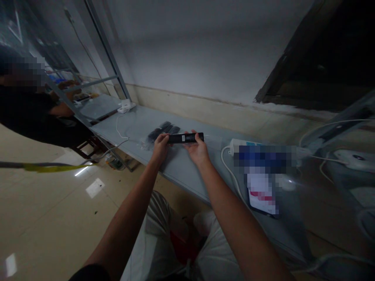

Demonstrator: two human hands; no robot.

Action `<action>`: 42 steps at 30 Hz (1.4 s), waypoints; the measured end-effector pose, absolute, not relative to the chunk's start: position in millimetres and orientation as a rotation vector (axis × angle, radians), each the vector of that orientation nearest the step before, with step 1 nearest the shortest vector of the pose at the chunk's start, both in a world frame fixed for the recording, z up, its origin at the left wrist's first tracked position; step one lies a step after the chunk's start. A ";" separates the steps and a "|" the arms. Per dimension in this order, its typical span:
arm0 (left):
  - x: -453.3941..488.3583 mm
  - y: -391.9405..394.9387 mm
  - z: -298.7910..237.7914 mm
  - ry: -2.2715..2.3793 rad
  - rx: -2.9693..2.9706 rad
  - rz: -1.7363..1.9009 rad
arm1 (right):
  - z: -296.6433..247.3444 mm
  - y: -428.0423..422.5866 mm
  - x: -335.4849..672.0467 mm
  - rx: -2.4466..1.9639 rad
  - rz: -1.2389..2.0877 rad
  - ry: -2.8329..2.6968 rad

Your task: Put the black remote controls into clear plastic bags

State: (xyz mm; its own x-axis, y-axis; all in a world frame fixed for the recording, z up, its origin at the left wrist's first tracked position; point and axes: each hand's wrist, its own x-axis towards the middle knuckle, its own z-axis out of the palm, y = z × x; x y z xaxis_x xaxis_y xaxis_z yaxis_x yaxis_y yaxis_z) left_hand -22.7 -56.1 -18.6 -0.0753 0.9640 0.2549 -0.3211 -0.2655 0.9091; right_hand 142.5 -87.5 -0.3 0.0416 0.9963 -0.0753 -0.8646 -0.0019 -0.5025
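Observation:
A long black bar-shaped item (176,138) with a small white label is held level over the grey table; its exact kind is unclear. My left hand (161,146) is closed around its left end. Near the other end, my right hand (198,150) grips it with the thumb on top and fingers underneath. Just behind my left hand lies a small pile of dark items (166,128), apparently in clear plastic. Some clear plastic film (212,142) lies on the table to the right of the bar.
A white power strip (236,147) with a cable stands on the table (187,181) at right, near a phone (260,195) with a lit screen. Another white socket block (125,105) sits at the far left. A seated person (29,113) works beyond the metal frame (107,50).

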 end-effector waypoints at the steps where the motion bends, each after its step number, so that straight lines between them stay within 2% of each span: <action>1: -22.8 -55.1 -17.1 0.884 1.133 1.578 | -1.0 -86.7 140.8 -0.484 1.520 -0.351; 8: -22.3 -51.4 -4.5 1.260 1.197 1.756 | -1.5 -81.1 132.2 -0.548 1.503 -0.294; 14: -37.2 -54.3 7.4 1.487 1.149 2.074 | 4.2 -85.8 139.9 -0.505 1.470 -0.298; 21: -74.2 -60.8 34.3 1.612 1.050 2.320 | 3.6 -89.3 148.2 -0.461 1.494 -0.278; 42: -66.2 -68.8 32.1 1.641 1.068 2.242 | 3.7 -88.6 146.6 -0.526 1.484 -0.259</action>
